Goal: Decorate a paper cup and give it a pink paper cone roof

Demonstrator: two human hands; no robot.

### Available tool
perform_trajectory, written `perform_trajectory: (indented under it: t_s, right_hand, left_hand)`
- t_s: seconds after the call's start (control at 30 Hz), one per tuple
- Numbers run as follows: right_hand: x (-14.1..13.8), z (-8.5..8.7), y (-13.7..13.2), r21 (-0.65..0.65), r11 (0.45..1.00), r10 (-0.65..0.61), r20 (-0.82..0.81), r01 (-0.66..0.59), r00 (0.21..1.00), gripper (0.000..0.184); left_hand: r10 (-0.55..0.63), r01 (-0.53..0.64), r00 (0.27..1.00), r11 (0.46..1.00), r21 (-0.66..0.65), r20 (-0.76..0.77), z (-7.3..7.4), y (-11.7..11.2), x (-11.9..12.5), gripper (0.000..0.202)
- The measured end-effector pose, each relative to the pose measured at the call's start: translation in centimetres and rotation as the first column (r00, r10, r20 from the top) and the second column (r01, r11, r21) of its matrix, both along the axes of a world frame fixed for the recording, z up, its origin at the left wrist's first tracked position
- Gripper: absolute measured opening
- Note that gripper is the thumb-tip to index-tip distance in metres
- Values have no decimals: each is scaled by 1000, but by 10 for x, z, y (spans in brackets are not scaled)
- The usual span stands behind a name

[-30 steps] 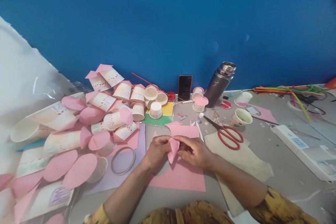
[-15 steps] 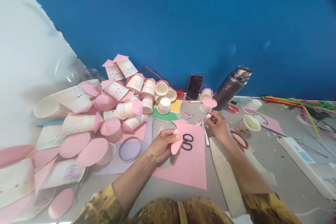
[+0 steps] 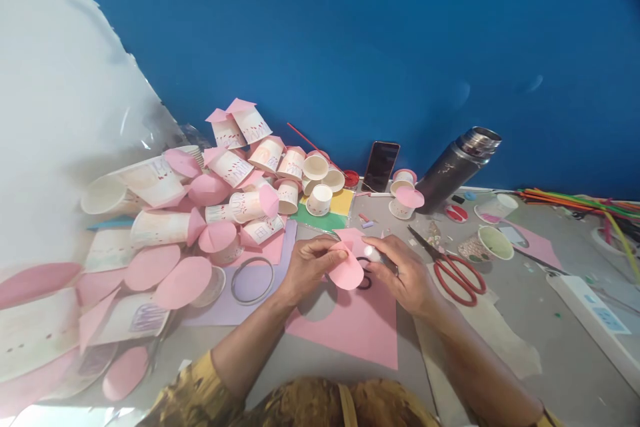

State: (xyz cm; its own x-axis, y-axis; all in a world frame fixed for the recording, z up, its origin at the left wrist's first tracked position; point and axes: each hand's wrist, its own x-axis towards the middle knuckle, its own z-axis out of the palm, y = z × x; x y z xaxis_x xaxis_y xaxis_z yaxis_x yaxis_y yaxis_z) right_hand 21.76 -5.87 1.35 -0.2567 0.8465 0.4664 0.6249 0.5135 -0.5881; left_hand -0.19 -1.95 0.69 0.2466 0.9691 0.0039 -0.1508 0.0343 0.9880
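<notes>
My left hand (image 3: 313, 267) pinches a pink paper circle (image 3: 349, 273) by its upper edge, over a pink sheet. In my right hand (image 3: 407, 277) is a white glue stick (image 3: 371, 253), its pale end close to the circle's right side. Whether it touches the paper I cannot tell. Beneath both hands lies the pink sheet (image 3: 360, 340) with a round hole cut in it. Black scissor handles (image 3: 367, 279) on the sheet are partly hidden behind the circle and my fingers. Red-handled scissors (image 3: 457, 277) rest just right of my right hand.
Paper cups with pink paper tops (image 3: 165, 227) are heaped at the left. A grey ring (image 3: 253, 280) lies on purple paper. At the back stand a phone (image 3: 381, 167) and a dark flask (image 3: 453, 170). A patterned cup (image 3: 485, 243) and a white power strip (image 3: 590, 313) are at the right.
My right hand has come left from the back of the table, bringing the glue stick to the paper circle. The circle now faces the camera more, and the red-handled scissors are more visible.
</notes>
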Motion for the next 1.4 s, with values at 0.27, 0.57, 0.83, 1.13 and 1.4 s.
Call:
perform_trajectory:
  t_s: [0.27,0.57,0.83,1.13,1.4]
  right_hand:
    - [-15,-4,-3,149,986,-66,-24,69,998,10]
    - [-23,-7,-6,163,983,-76,-23,79,997,17]
    - [-21,-9,-8,283,955,-107,44,90,993,26]
    - [-24,-10,-8,326,939,-148,93,110,985,28]
    - [-23,-2,-6,294,944,-188,120,146,975,8]
  left_hand:
    - [31,-31,1000,999,23,0,-2,-4,4,18]
    - [52,-51,998,998,30,-32,-4,-6,5,12]
    - [69,-58,993,991,118,-99,-6,-10,9,14]
    - [111,-78,982,975,207,-155,-15,-14,11,19]
    - [134,-77,972,958,275,-195,-13,-16,14,20]
